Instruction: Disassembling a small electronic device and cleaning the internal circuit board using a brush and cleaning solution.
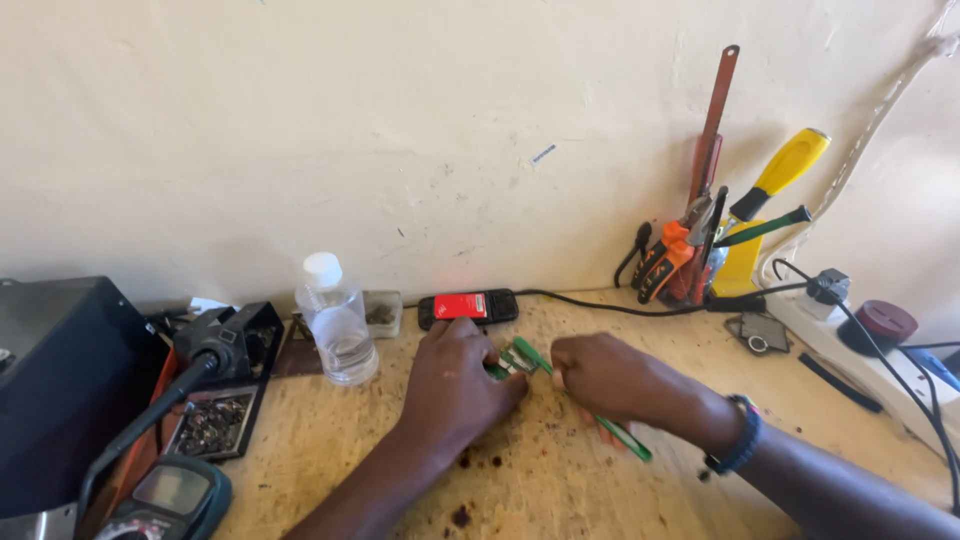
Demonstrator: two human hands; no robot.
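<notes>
Multimeter (165, 497); small green circuit board (517, 357)

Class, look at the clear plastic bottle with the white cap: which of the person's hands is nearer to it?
Left. The left hand lies just right of the bottle, apart from it. The right hand sits farther right, beyond the small green circuit board, holding a green tool.

A small green circuit board (517, 358) lies flat on the wooden worktop (560, 480) (part of it hidden by fingers). A slim green-handled tool (625, 438) slants across it, tip at the board, handle trailing right.
</notes>
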